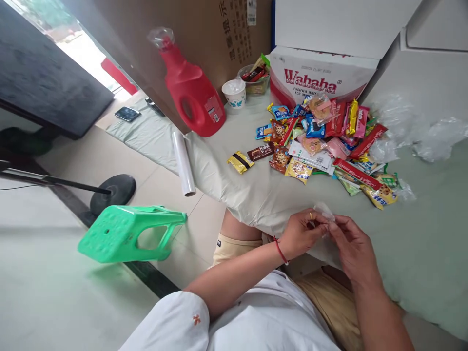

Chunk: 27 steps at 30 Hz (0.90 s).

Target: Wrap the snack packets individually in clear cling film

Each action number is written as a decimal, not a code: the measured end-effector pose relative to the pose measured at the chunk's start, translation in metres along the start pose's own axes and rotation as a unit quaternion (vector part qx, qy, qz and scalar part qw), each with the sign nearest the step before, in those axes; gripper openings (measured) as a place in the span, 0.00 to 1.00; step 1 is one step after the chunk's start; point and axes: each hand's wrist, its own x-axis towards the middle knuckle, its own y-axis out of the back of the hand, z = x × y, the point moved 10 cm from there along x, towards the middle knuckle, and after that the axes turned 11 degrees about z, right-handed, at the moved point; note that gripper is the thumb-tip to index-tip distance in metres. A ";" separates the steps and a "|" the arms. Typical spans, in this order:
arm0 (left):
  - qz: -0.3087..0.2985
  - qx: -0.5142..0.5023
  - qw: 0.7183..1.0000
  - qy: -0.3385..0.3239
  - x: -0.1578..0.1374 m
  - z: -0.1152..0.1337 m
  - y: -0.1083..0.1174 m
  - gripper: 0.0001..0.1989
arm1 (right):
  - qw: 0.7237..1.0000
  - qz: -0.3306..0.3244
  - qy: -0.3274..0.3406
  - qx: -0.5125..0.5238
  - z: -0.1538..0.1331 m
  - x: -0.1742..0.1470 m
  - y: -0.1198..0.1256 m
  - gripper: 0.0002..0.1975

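Note:
Near the table's front edge, my left hand and my right hand meet, fingertips pinched together. Between them is a thin clear plastic bag, its crumpled part sticking up above the fingers. Whether anything is inside it I cannot make out. Beyond my hands lies a heap of wrapped snacks in red, blue, yellow and pink packets. A yellow-and-black packet and a brown packet lie at the heap's left side. Crumpled clear plastic bags are spread to its right.
A Wahaha carton stands behind the snacks. Left of it are a snack tub, a paper cup and a red jug. A plastic film roll lies at the table's left edge. On the floor is a green stool.

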 end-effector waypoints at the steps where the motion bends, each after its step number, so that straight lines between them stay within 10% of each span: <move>1: -0.001 -0.018 1.000 0.005 0.000 0.000 -0.001 0.15 | 1.000 0.009 0.005 -0.002 0.000 0.001 0.000 0.15; 7: 0.044 -0.083 0.992 0.089 0.009 -0.011 0.022 0.16 | 0.996 0.059 -0.029 0.064 0.005 0.013 0.020 0.14; 13: 0.006 -0.040 0.999 0.024 0.007 0.001 0.010 0.10 | 0.998 -0.039 -0.002 0.038 -0.004 0.001 -0.017 0.14; 19: 0.062 -0.101 0.987 0.109 0.010 -0.016 0.022 0.11 | 0.996 0.056 -0.017 0.069 -0.002 0.016 0.010 0.14; 27: 0.000 -0.061 0.997 0.038 0.003 0.003 0.004 0.10 | 0.999 -0.035 0.033 0.012 -0.011 0.002 -0.016 0.14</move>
